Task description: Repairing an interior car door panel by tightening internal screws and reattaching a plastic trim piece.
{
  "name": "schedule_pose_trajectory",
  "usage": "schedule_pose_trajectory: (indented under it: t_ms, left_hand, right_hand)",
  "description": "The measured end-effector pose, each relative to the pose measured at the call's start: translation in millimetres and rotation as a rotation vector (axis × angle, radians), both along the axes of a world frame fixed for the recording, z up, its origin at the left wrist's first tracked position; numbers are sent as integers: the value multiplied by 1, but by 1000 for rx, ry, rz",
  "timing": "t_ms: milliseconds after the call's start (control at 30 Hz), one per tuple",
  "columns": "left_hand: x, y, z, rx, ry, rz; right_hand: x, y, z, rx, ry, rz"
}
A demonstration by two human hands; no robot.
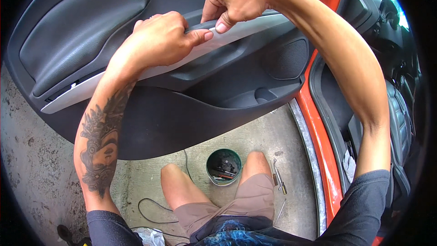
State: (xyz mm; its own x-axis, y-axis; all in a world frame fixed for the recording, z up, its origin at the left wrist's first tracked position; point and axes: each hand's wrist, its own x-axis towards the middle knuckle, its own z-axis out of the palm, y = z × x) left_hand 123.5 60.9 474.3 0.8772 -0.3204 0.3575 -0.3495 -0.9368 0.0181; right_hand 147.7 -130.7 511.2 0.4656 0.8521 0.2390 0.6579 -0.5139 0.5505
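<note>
A black car door panel [150, 123] stands open in front of me, with a long silver trim strip [68, 99] running across it. At the strip's left end a dark gap shows between it and the panel. My left hand [159, 38] is closed over the strip's upper edge near the middle, its thumb lying along the top and its fingertips hidden behind. Just to the right, my right hand [239, 0] pinches the same edge, thumb in front and fingers behind. The two thumbs almost meet.
Between my knees a green bucket [223, 166] holds several tools. A screwdriver [282, 183] and other hand tools lie on the concrete floor to its right. A black cable [152, 202] loops at lower left. The orange door sill [318, 146] and car interior border the right.
</note>
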Motion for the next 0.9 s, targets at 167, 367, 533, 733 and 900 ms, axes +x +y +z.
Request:
schedule_pose_trajectory:
  t_ms: [167,367,533,733,900]
  left_hand:
    - [2,1,-1,27,-19,-16]
    - [3,2,-4,23,-25,-36]
    - [-2,0,8,-48,102,-19]
    - [-36,7,-24,94,-353,-133]
    - [-31,-10,-61,250,-745,-74]
  right_hand:
    - [13,6,6,190,546,-33]
    - [13,7,5,126,497,-26]
    - [31,5,23,117,772,-64]
    - [-1,-7,-7,322,397,86]
    - [-5,-37,-83,545,-145,398]
